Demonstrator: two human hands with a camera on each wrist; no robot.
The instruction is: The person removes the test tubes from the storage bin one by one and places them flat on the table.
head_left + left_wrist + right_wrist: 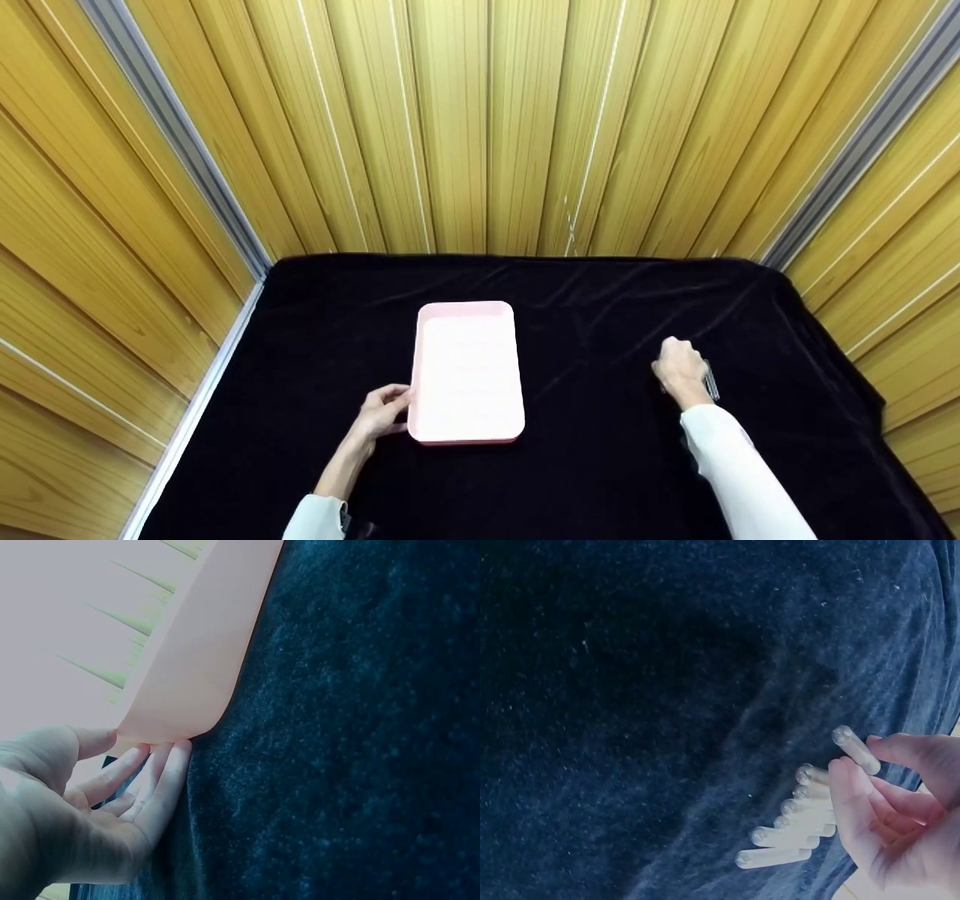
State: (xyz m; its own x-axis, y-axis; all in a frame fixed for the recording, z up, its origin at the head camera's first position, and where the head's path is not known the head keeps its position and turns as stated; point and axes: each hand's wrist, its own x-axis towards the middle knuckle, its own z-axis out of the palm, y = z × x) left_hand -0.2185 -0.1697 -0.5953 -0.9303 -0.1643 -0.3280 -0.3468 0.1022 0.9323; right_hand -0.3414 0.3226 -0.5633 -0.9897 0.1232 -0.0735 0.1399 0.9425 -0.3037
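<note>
A shallow pink rectangular tray (469,375) lies on the black cloth, left of the middle in the head view. My left hand (382,412) holds it by its left side near the front corner. In the left wrist view, the thumb meets the rim and the fingertips touch the lower edge of the outer wall (195,675). Off to the right, my right hand (679,367) pinches a small clear test tube (856,751) between thumb and fingers. Several more clear tubes (774,859) lie side by side on the cloth, close by that hand and partly behind its fingers.
Wrinkled black velvety cloth (585,322) covers the table. Yellow wood-patterned walls (450,127) stand at the back and both sides, with grey metal strips (187,142) in the corners.
</note>
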